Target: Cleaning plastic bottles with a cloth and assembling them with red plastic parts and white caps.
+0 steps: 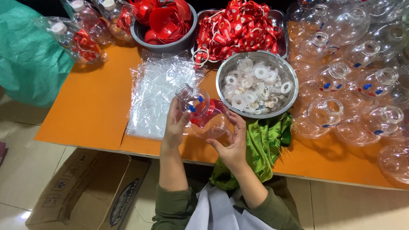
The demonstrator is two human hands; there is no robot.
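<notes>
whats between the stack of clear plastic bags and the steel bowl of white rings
In the head view, the clear round bottle held by the left hand and right hand, over bare orange table.

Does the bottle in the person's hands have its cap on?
No, it is open. The clear bottle held by the left hand and right hand shows a bare threaded neck, tilted up-left, with no cap.

**Where things lie on the table**

The bottle (205, 114) is held between the left hand (175, 124) and the right hand (232, 142), before the bowl of rings (257, 84). Plastic bags (157, 93) lie left of it; empty bottles (353, 81) stand right; the cloth (266, 140) lies under the bowl's near edge
</notes>
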